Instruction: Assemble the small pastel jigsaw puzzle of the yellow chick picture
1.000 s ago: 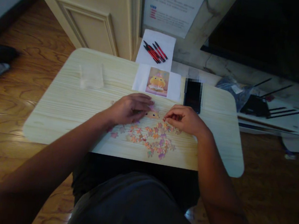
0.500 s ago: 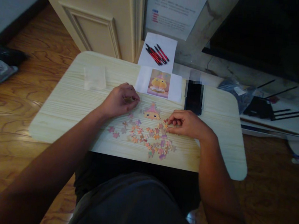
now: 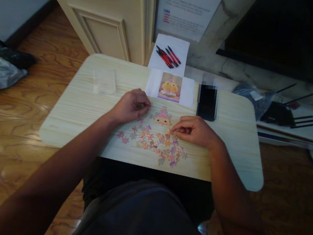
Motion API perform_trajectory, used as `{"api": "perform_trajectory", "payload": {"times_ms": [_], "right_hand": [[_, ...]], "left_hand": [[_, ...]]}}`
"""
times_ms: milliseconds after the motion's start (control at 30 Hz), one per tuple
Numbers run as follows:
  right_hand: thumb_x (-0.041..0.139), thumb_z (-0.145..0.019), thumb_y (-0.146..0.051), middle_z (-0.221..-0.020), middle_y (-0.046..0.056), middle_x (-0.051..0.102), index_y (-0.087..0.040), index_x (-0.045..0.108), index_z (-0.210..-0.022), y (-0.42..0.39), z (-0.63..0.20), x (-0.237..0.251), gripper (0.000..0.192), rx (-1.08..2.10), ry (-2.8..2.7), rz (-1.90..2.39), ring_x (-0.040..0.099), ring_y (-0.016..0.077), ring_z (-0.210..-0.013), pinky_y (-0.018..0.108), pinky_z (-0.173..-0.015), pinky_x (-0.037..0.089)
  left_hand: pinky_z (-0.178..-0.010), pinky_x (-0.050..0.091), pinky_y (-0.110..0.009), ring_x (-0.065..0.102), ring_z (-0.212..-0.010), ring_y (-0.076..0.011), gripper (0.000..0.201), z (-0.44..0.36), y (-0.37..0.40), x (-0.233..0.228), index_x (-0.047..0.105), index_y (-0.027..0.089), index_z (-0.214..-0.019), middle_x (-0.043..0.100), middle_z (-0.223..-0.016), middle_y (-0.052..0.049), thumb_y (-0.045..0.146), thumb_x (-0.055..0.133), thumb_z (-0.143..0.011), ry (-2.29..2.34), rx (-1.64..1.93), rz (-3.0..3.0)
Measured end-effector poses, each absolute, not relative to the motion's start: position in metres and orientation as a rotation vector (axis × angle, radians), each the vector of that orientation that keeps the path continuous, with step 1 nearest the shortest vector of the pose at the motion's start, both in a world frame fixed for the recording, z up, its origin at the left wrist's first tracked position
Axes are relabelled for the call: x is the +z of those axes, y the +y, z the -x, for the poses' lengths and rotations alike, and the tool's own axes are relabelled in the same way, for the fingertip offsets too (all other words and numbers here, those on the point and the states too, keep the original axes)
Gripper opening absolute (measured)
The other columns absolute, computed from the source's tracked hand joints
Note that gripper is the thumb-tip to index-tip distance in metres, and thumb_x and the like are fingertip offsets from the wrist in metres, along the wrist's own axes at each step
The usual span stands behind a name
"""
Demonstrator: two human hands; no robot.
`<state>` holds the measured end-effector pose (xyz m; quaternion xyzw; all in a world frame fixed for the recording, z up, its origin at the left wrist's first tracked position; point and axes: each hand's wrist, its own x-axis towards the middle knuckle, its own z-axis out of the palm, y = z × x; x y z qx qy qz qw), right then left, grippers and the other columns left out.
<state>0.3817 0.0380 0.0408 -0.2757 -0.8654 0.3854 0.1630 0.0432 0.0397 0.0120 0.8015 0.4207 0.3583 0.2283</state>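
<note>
A partly joined jigsaw puzzle, showing a pink hat and a face with two eyes, lies on the table between my hands. Loose jigsaw puzzle pieces in pink, orange and purple are scattered below it. My left hand rests left of the joined part, thumb and fingertips pinched together; what is between them is too small to make out. To the lower right of the face, my right hand pinches a small orange-yellow puzzle piece, its fingertips partly covering it.
Behind the puzzle lies a printed picture of the yellow character. A phone lies to its right, a clear plastic sheet to the left. Red and black pens rest on paper beyond the wooden table's far edge.
My right hand has moved slightly left, its fingertips closer to the joined face. The left hand keeps its pinch beside the puzzle. The whole view has shifted a little.
</note>
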Motion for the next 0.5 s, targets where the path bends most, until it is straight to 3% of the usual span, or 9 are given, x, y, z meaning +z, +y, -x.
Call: {"api": "perform_trajectory", "payload": {"times_ms": [267,500], "right_hand": [[0.077,-0.100,-0.027,-0.088,0.003,0.082,-0.026,0.092,-0.104,0.0380,-0.3812,0.0342,0.016,1.064,-2.513,0.721,0.069,0.0150,-0.072,0.029,-0.069,0.048],[0.075,-0.100,-0.028,-0.086,0.003,0.082,-0.027,0.092,-0.107,0.0363,-0.3781,0.0350,0.019,1.053,-2.518,0.738,0.068,0.0154,-0.069,0.030,-0.067,0.047]], "left_hand": [[-0.081,0.058,-0.038,0.069,-0.085,-0.0214,0.017,-0.0424,0.0407,0.0054,0.083,0.019,-0.091,0.078,-0.086,-0.007,0.027,0.068,-0.088,1.158,0.986,-2.159],[-0.073,0.057,-0.034,0.070,-0.079,-0.0183,0.015,-0.0441,0.0406,0.0053,0.083,0.018,-0.089,0.077,-0.085,-0.007,0.029,0.074,-0.088,1.157,0.994,-2.023]]}}
